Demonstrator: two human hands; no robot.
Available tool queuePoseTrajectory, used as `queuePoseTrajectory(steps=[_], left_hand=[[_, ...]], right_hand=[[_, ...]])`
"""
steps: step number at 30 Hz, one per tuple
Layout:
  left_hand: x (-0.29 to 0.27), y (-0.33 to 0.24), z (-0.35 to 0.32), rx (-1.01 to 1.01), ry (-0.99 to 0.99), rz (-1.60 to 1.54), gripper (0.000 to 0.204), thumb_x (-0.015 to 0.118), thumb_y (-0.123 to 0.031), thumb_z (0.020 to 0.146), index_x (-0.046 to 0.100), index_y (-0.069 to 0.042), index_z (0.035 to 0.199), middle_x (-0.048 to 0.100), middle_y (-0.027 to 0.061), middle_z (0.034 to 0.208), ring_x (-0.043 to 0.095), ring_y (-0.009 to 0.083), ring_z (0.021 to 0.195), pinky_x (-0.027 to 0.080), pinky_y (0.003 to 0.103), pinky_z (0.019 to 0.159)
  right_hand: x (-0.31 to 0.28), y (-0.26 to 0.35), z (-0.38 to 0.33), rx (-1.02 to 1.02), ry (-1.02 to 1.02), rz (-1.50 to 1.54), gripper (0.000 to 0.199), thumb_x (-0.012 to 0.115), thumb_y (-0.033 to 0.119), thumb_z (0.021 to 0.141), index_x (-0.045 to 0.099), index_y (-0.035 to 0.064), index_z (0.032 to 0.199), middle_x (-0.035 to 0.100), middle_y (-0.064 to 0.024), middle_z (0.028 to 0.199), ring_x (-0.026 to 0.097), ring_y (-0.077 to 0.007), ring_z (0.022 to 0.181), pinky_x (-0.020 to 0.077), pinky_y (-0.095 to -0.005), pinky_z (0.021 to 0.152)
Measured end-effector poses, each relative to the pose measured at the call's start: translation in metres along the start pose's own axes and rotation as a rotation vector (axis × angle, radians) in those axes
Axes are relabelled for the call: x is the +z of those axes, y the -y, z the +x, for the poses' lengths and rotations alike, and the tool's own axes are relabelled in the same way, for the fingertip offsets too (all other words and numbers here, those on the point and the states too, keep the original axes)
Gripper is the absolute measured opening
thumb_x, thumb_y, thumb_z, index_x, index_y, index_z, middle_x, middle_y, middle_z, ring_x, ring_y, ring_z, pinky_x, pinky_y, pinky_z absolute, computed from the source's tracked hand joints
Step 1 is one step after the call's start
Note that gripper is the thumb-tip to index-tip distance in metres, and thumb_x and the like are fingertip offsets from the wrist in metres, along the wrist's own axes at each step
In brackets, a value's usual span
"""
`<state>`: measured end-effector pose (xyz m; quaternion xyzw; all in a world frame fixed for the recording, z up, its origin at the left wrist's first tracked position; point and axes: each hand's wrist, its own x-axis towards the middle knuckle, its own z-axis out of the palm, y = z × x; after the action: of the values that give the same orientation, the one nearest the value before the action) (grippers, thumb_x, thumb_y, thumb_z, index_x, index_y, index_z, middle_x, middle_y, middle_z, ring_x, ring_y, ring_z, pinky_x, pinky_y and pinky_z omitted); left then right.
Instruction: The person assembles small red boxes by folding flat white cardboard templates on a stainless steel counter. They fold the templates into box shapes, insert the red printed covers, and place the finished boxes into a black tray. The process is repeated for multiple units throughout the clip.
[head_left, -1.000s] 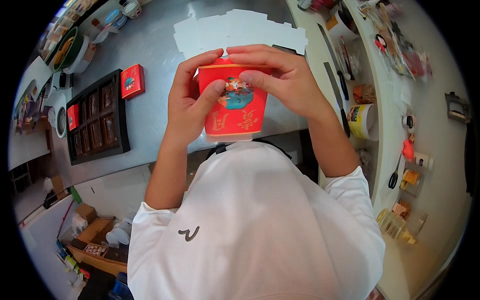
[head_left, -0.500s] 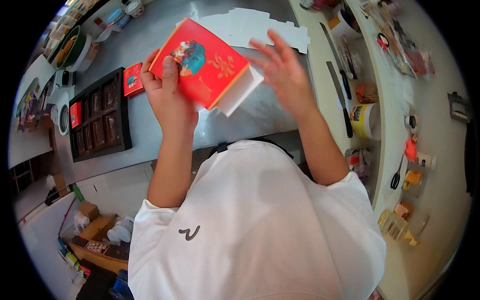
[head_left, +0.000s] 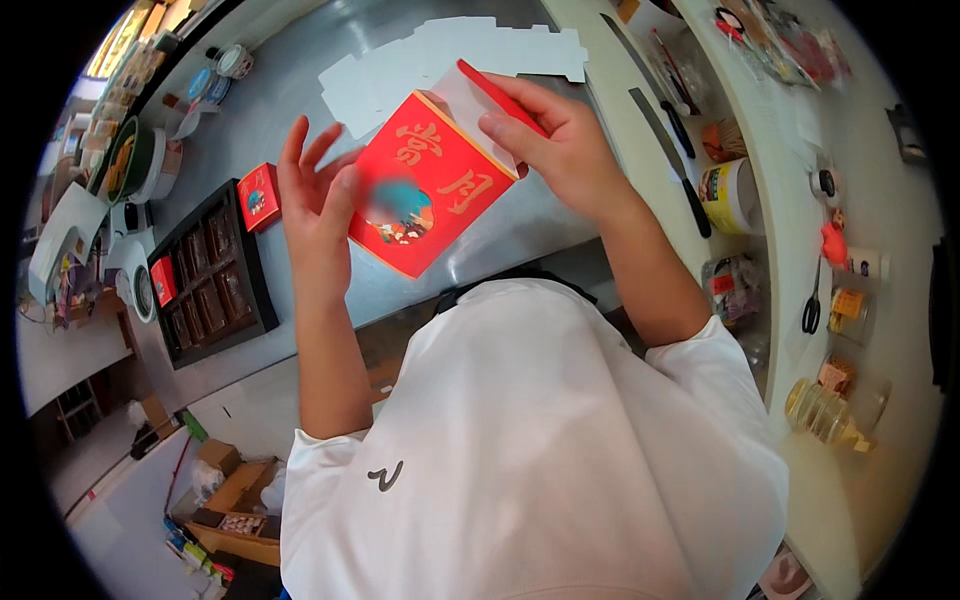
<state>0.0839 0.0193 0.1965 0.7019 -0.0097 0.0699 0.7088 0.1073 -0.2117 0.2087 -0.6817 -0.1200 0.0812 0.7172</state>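
Observation:
A red paper box (head_left: 405,215) with gold lettering and a teal picture is held up tilted over the metal table. Its upper right end is open, with a flap raised that is white inside and red outside. My right hand (head_left: 560,140) grips this end, thumb at the front corner and fingers behind the flap. At the box's left edge is my left hand (head_left: 318,205), its fingers spread and its thumb beside or touching the box. Further left, a dark tray (head_left: 262,305) holds several brown wrapped blocks and a small red box (head_left: 163,281). Another red box (head_left: 259,197) stands beside the tray.
Flat white card blanks (head_left: 450,50) lie at the far side of the metal table (head_left: 290,60). Along the right ledge lie two long knives (head_left: 665,150), near a white tub (head_left: 728,190). A scale (head_left: 135,275) and bowls (head_left: 130,165) stand at the left.
The box has turned so its open end points up and right. My right hand has taken hold of that end, while my left hand's fingers have loosened from it.

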Motion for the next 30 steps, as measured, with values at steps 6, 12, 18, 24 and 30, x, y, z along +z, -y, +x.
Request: queuePoseTrajectory(steps=[6,12,18,24,30], left_hand=[[0.000,-0.028,-0.002,-0.028,0.365,0.134,0.067,0.068,-0.023,0.076,0.041,-0.007,0.134,0.048,0.0154,0.130,0.054,0.0196,0.106,0.042,0.037,0.094],[0.022,-0.013,-0.013,-0.090,0.352,-0.064,0.057,0.063,-0.019,0.084,0.039,-0.002,0.133,0.052,0.0093,0.118,0.052,0.0170,0.107,0.043,0.030,0.090],[0.037,0.002,-0.034,-0.114,0.175,-0.154,0.055,0.068,-0.015,0.082,0.041,-0.001,0.128,0.051,0.0093,0.119,0.052,0.0165,0.107,0.045,0.030,0.090],[0.045,0.002,-0.037,-0.072,-0.033,-0.240,0.058,0.069,-0.009,0.079,0.037,-0.002,0.127,0.052,0.0115,0.115,0.054,0.0176,0.105,0.049,0.030,0.087],[0.041,-0.001,-0.040,-0.006,0.033,-0.157,0.063,0.070,-0.008,0.078,0.035,-0.005,0.130,0.051,0.0119,0.116,0.054,0.0188,0.106,0.048,0.032,0.088]], right_hand=[[-0.009,0.015,0.005,-0.103,0.129,-0.222,0.040,0.065,0.012,0.084,0.056,0.0042,0.122,0.061,-0.0011,0.086,0.055,-0.0069,0.076,0.0470,-0.0221,0.067],[0.000,0.018,-0.006,-0.031,0.074,0.005,0.035,0.065,0.011,0.084,0.059,0.0051,0.118,0.062,-0.0014,0.088,0.058,-0.0077,0.082,0.0471,-0.0223,0.072],[-0.002,-0.004,-0.014,0.053,0.034,0.311,0.045,0.058,0.013,0.089,0.045,0.0027,0.131,0.061,-0.0081,0.109,0.057,-0.0104,0.096,0.0466,-0.0255,0.082],[0.011,-0.010,-0.028,0.051,0.051,0.342,0.059,0.059,0.008,0.087,0.030,0.0020,0.139,0.058,-0.0132,0.112,0.056,-0.0158,0.102,0.0472,-0.0292,0.087],[0.009,-0.013,-0.025,-0.166,0.095,0.182,0.053,0.057,0.004,0.085,0.038,0.0071,0.135,0.053,-0.0119,0.119,0.054,-0.0149,0.102,0.0500,-0.0300,0.083]])
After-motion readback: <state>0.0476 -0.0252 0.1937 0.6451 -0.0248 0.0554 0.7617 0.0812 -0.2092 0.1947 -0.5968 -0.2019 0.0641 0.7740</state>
